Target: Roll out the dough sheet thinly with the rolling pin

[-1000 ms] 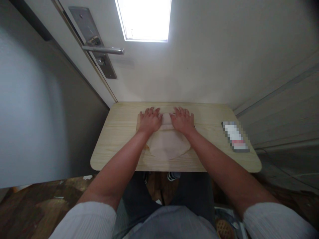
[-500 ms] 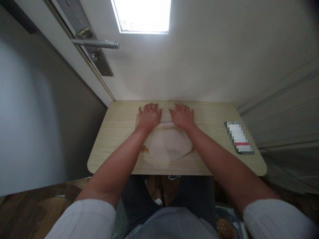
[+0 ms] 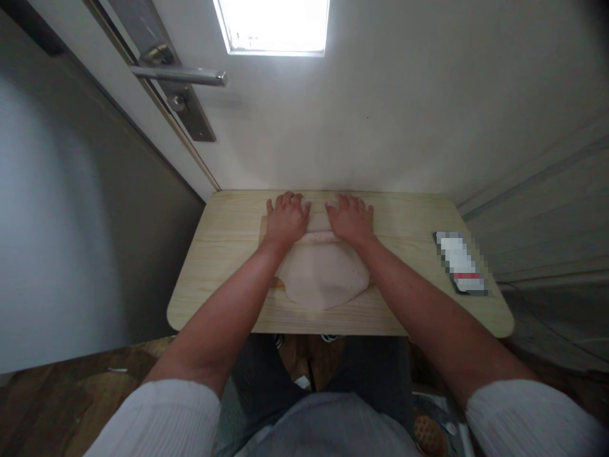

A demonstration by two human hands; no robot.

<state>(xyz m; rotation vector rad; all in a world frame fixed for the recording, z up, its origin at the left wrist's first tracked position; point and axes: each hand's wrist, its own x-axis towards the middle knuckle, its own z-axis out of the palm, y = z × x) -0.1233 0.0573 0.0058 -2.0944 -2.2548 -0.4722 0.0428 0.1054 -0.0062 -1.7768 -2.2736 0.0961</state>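
Note:
A flat, pale pinkish-beige piece that looks like soft cloth (image 3: 323, 273) lies on the light wooden table (image 3: 214, 254). Its near edge is rounded, and a fold or ridge runs across it between my hands. What exact kind of thing it is, I cannot tell. My left hand (image 3: 287, 219) presses palm down on its far left part, fingers spread. On the far right part rests my right hand (image 3: 352, 219), also palm down with fingers apart. A tan edge shows beside my left hand, and a small orange patch at the piece's left side. My hands hide the far corners.
On the table's right side lies a phone (image 3: 460, 263), its screen blurred out. Behind the table stands a white door (image 3: 404, 114) with a metal handle (image 3: 190, 76) and a bright window (image 3: 276, 25). A grey panel (image 3: 71, 222) is at the left.
The view has tilted very slightly. Both hands stay flat in nearly the same place, and the ridge between them looks a little different.

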